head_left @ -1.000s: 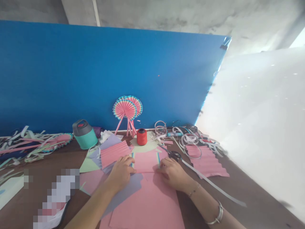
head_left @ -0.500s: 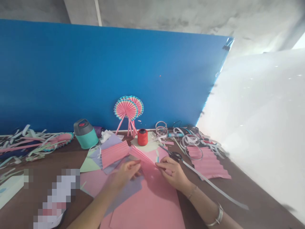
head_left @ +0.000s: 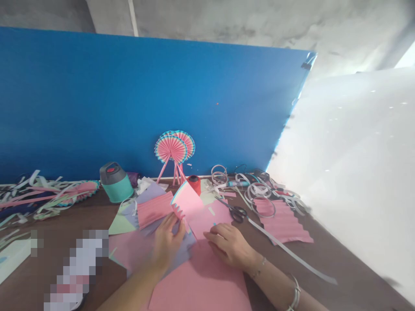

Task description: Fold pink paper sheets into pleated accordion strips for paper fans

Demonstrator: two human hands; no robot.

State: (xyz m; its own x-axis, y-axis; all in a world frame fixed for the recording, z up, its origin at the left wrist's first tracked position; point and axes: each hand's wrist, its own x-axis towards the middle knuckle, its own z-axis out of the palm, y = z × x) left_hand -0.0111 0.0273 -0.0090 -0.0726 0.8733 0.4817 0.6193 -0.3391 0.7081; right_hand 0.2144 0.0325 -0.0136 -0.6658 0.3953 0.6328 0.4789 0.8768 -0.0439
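A sheet of pink pleated paper (head_left: 192, 202) with a blue and white edge stands tilted up over the work area, partly unfolded. My left hand (head_left: 169, 237) is closed on its left lower part, thumb in front, beside the zigzag folds. Close to the paper's lower right side, my right hand (head_left: 231, 247) has its fingers curled together, and what they hold, if anything, is hidden. Under both hands lies flat pink paper (head_left: 201, 285). Another pink pleated sheet (head_left: 154, 210) rests to the left of the raised one.
Black scissors (head_left: 238, 213) and a long white strip (head_left: 292, 251) lie at right, near a pleated pink sheet (head_left: 285, 221) and coiled strips. Behind stand a red thread spool (head_left: 194, 185), finished paper fans (head_left: 171, 147) and a teal container (head_left: 118, 188). A blue panel (head_left: 129, 99) rises behind the table.
The pleated paper, bunched narrow in my right hand before, is now spread wider and raised in my left hand. My left hand has closed on it; my right hand has shifted slightly down.
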